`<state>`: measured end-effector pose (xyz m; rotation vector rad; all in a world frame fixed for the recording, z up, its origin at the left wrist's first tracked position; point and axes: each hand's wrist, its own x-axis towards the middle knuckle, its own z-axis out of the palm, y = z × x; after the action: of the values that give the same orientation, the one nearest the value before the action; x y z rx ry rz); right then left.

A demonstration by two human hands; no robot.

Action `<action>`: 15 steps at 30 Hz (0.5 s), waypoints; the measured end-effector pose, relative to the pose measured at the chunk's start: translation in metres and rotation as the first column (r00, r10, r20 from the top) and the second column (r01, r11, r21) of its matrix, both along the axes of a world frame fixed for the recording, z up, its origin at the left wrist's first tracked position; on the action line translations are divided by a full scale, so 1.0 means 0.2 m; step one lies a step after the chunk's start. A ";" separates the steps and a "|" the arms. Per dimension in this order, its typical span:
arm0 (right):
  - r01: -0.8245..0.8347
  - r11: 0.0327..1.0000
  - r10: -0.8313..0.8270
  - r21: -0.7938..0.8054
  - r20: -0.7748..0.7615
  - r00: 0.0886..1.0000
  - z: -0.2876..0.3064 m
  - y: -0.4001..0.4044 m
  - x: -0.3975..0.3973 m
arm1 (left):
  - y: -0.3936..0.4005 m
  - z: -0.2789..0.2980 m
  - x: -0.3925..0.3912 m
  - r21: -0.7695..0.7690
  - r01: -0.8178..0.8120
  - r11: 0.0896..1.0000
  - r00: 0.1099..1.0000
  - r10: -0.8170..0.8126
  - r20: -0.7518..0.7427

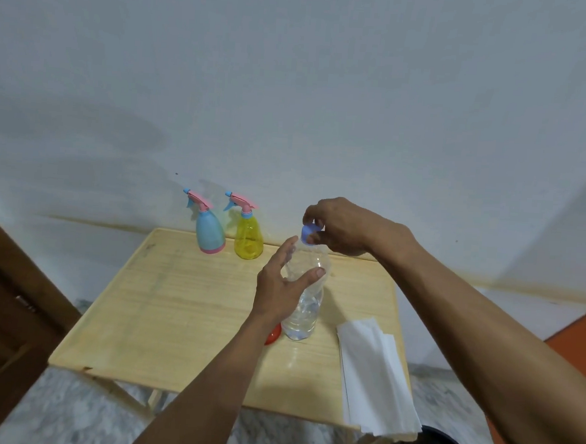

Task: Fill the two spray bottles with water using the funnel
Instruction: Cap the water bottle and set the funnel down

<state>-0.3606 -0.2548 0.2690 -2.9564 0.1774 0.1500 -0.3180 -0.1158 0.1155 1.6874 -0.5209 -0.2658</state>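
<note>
The desk (pixel 176 304) is a pale wood surface with a raised rim, filling the centre of the frame. At its lower right edge lies a stack of white paper sheets (pixel 375 374), flat and thin, overhanging the rim.

At centre frame stands the clear water bottle (pixel 305 308), thin crinkled plastic, upright, holding water in its lower part. Your left hand (pixel 280 289) curves around its upper body with fingers spread and the thumb against the near side; whether the grip is firm cannot be told. Your right hand (pixel 346 228) is at the bottle neck, fingers pinching the blue cap (pixel 308 234).

The step in hand appears to be working the cap at the water bottle's neck; whether it is free of the thread cannot be told. Both spray heads are on, so filling looks not yet begun.

At the upper centre of the desk, against the wall, stand the blue spray bottle (pixel 210 234) and, just to its right, the yellow spray bottle (pixel 248 239): pear-shaped smooth plastic, the yellow translucent, each with a pink trigger head.

The red funnel (pixel 273 335) lies just left of the bottle base, mostly hidden by your left wrist.

Next, expect to set the cap down, unscrew one spray head, and seat the funnel in that neck before pouring.
</note>
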 end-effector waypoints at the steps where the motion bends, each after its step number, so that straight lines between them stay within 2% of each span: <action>1: -0.030 0.999 0.030 -0.029 -0.010 1.000 0.01 0.00 0.00 | 0.00 0.00 0.00 0.005 -0.003 1.000 1.000 0.003 0.002; 6: -0.103 0.993 0.099 -0.064 -0.053 0.994 0.01 0.00 0.02 | 0.00 -0.01 0.00 0.002 -0.008 1.000 1.000 0.008 -0.005; 10: -0.058 0.997 0.055 -0.058 -0.049 0.997 -0.01 0.00 0.02 | -0.01 -0.02 0.01 -0.004 -0.007 1.000 1.000 0.007 -0.004; 15: -0.024 0.991 0.020 -0.129 -0.033 0.999 -0.04 0.03 0.02 | -0.01 -0.02 0.01 -0.022 -0.013 1.000 1.000 0.013 0.001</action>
<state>-0.3568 -0.2497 0.2607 -3.0871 0.1645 0.1950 -0.3151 -0.1180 0.1108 1.6691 -0.5112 -0.2489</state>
